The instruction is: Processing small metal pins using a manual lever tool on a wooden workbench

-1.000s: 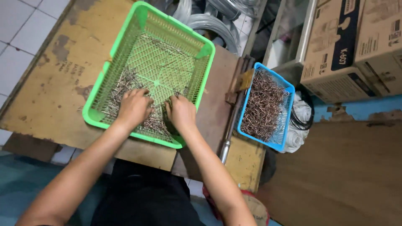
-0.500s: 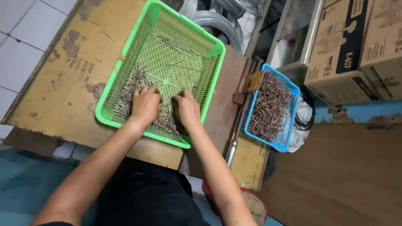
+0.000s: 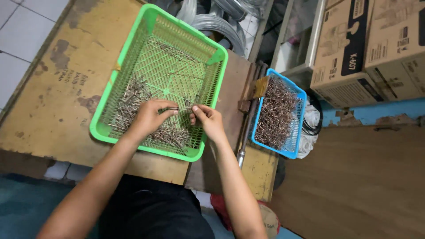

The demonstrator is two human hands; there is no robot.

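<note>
Head view looks straight down on a worn yellow table [image 3: 53,102] that fills the left and middle of the frame. A green basket [image 3: 133,62] with mesh walls sits on it at a slant, reaching from the upper middle down to the centre. A heap of thin metal pins [image 3: 133,99] lies in the basket's lower half, thickest along its left and bottom sides, with a few loose ones scattered over the mesh toward the top.

Both hands are inside the basket, near its lower right corner. The left hand [image 3: 150,117] rests over the heap with its fingers curled and pinched on a thin pin that points to the right. The right hand [image 3: 208,119] sits just beside it, fingers bent and drawn together at the tips close to the same pin; whether it actually grips anything cannot be told. The two sets of fingertips are very near each other, above the pile.

To the right, past a dark wooden board [image 3: 230,88], a smaller blue basket [image 3: 301,115] holds a dense pile of the same kind of pins. Cardboard boxes [image 3: 367,44] stand in the upper right of the frame, and coils of grey wire [image 3: 221,24] lie behind the green basket at the top. Brown flooring covers the lower right.
</note>
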